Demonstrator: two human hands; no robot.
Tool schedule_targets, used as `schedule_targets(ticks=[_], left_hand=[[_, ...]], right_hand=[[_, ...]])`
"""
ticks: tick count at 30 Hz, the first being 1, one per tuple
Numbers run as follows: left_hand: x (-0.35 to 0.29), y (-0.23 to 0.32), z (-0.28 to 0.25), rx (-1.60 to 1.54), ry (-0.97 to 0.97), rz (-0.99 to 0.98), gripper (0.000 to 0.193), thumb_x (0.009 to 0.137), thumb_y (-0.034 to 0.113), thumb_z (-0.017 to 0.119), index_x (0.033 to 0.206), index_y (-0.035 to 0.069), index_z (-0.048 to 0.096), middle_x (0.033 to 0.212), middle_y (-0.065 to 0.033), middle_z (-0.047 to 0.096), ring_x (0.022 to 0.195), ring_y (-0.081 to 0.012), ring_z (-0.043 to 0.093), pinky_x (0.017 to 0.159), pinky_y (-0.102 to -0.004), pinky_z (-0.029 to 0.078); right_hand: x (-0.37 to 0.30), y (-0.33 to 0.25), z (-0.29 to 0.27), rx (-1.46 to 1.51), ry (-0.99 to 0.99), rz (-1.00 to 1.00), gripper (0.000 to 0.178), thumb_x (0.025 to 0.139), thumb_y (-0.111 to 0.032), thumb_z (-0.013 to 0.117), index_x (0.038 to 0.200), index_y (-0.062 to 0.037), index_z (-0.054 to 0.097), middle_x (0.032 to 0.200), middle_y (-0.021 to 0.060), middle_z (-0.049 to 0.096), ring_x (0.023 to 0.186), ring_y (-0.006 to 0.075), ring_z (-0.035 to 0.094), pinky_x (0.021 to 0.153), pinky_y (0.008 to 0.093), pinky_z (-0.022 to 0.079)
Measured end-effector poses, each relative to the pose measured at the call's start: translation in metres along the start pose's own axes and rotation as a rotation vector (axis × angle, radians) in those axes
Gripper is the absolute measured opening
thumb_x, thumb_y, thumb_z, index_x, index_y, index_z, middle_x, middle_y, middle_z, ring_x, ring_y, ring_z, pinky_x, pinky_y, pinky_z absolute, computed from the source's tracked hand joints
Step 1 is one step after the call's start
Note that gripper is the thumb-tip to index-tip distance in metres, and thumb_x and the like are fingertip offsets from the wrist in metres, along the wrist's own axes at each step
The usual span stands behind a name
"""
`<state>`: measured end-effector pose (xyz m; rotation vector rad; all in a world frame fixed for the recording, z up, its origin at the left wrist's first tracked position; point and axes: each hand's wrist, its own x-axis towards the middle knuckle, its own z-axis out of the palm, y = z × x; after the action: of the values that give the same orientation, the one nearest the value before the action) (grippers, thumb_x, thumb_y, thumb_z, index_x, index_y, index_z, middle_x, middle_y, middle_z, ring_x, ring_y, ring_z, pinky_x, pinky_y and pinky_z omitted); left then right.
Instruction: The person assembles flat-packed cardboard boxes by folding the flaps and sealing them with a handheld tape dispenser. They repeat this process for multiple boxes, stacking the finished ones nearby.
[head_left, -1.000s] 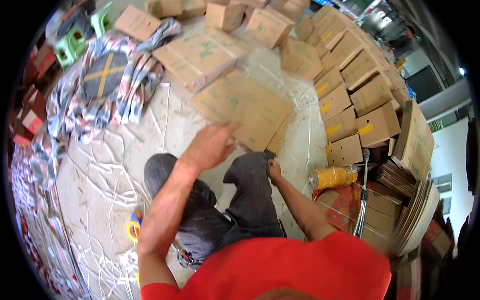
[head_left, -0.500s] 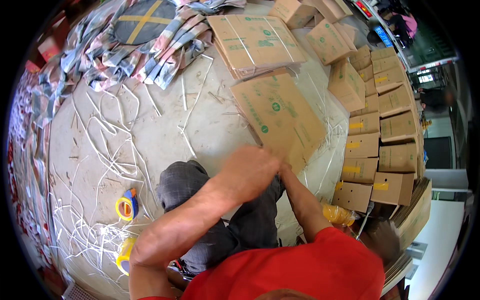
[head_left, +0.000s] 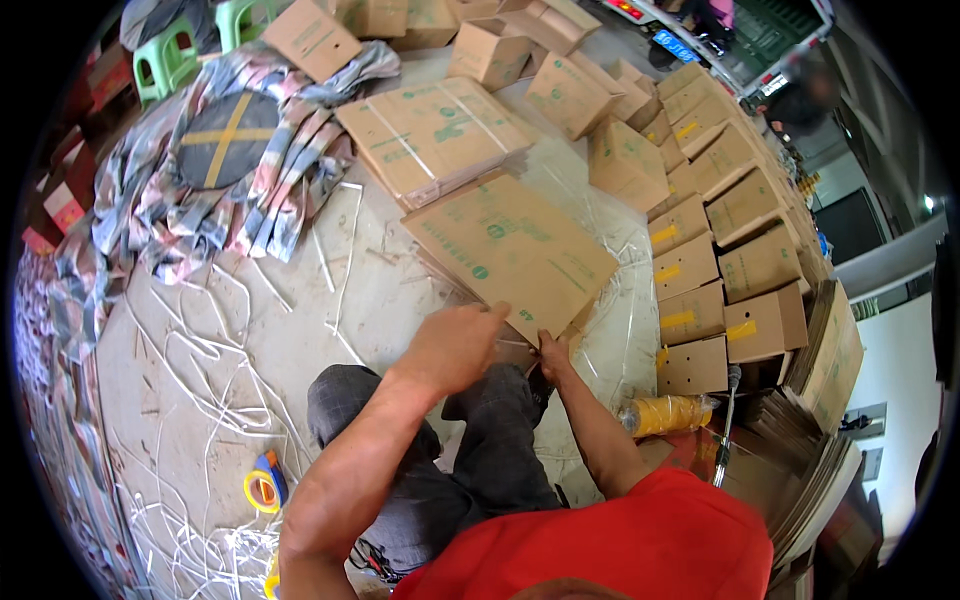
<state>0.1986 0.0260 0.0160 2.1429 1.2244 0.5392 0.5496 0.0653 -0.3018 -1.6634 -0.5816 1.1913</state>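
Forearms point(head_left: 350, 455): the left slants up and rightward past the left knee, elbow bent outward; the right runs up and leftward from a red sleeve point(head_left: 690, 510).
Left hand point(head_left: 452, 348): back turned upward, index finger stretched to the near edge of the flat carton point(head_left: 520, 250); the other fingers are curled and hidden, so whether it grips cannot be told.
Right hand point(head_left: 550, 357): thumb up at the carton's near corner, fingers folded out of sight below, in a narrow pinch holding that corner.
Carton position: ahead of the knees, printed face up, green marks showing, with more cardboard layers peeking out under its edges.
Tape dispenser point(head_left: 265, 482): blue and yellow, on the floor to the left, near loose white straps point(head_left: 215, 350).
Wrapped yellow roll point(head_left: 668, 413): to the right, in clear film, just beside a metal pole point(head_left: 725, 435).
Taped boxes point(head_left: 692, 310): rows along the right, yellow tape on many, small round holes in the nearest; their contents are hidden.
Strapped bundle point(head_left: 435, 135): flattened cartons under two white bands, just beyond the flat carton.
Round dark disc point(head_left: 228, 140): crossed with yellow tape, lying amid patterned cloth point(head_left: 290, 200).
Far boxes point(head_left: 490, 55): set at various angles, insides too small to make out.
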Motion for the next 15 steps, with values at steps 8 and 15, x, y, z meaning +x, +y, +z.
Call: schedule_targets(ticks=[8,15], left_hand=[[-0.002,-0.005,-0.008,0.239,0.149,-0.03,0.085,0.073,0.007,0.083,0.15,0.014,0.05,0.144,-0.0159,0.054,0.138,-0.0364,0.049,0.115,-0.0532,0.039],[-0.034,-0.044,-0.011,0.703,0.22,0.003,0.051,0.086,0.009,0.071,0.136,0.014,0.064,0.132,-0.0182,0.067,0.126,-0.0357,0.061,0.105,-0.0525,0.047]], right_hand=[[-0.096,-0.219,-0.037,0.05,-0.237,-0.153,0.018,0.1,-0.013,0.06,0.112,0.0005,0.06,0.091,0.0091,0.064,0.066,0.0182,0.057,0.05,0.0293,0.043],[-0.16,-0.256,-0.067,0.268,-0.524,0.147,0.017,0.1,-0.015,0.058,0.11,-0.0013,0.06,0.088,0.0106,0.064,0.064,0.0192,0.054,0.051,0.0296,0.042]])
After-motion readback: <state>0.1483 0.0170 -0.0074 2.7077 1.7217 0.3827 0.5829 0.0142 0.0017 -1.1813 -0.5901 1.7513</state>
